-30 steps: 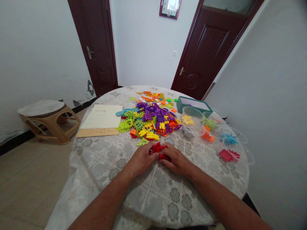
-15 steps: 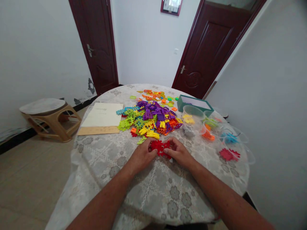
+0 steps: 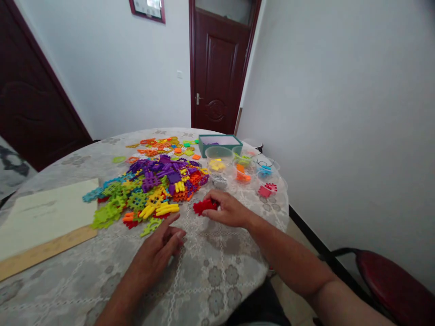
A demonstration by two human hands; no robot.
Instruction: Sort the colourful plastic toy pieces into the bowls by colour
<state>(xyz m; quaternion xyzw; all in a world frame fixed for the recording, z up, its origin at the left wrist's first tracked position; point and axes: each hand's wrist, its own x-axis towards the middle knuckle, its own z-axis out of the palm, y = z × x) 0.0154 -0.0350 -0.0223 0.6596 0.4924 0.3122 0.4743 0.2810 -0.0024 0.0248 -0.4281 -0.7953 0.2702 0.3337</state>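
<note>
Red notched plastic building pieces (image 3: 203, 207) are gripped between the thumb and fingers of my right hand (image 3: 227, 209), just above the front of the table. How the pieces are joined is partly hidden by the fingers. My left hand (image 3: 159, 246) holds nothing; its index finger is stretched out and its thumb stands apart. Nearest to it lie yellow pieces (image 3: 166, 208) and a lime-green piece (image 3: 150, 227) at the front edge of a mixed heap of building pieces (image 3: 149, 181).
Clear plastic cups on the right hold sorted pieces: yellow (image 3: 217, 165), orange (image 3: 242, 174), blue (image 3: 265, 170) and red (image 3: 268, 189). A green box (image 3: 220, 141) stands behind them. Left lies a pale board (image 3: 50, 208). A dark red chair (image 3: 390, 285) is at lower right.
My left hand has let go of the red pieces and moved left, its fingers opening. The right hand keeps hold of them. My view has turned to the right.
</note>
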